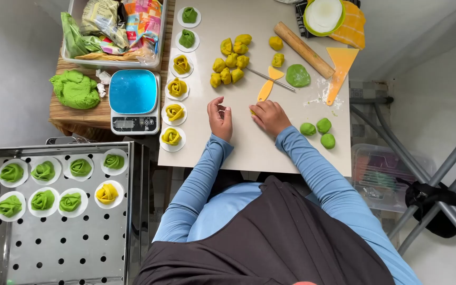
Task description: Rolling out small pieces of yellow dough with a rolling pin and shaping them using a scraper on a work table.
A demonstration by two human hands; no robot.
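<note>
1. Head view: right hand (270, 117) pinches a small yellow dough bit (252, 111) near the table's (270, 153) front edge.
2. Left hand (220, 117) loosely curled, holding nothing.
3. Judged: shaping step; delicate fingertip rolling needed.

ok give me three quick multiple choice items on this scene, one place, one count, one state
1. Where is the scale? A on the tray; B left of the table, on a wooden stand; C on the floor.
2. How many green balls lie by the right sleeve? A two; B three; C five.
3. The green dough by the rolling pin is: A flattened; B a ball; C rose-shaped.
1 B, it sits on the stand; 2 B, three lie there; 3 A, it is a flat disc.
</note>
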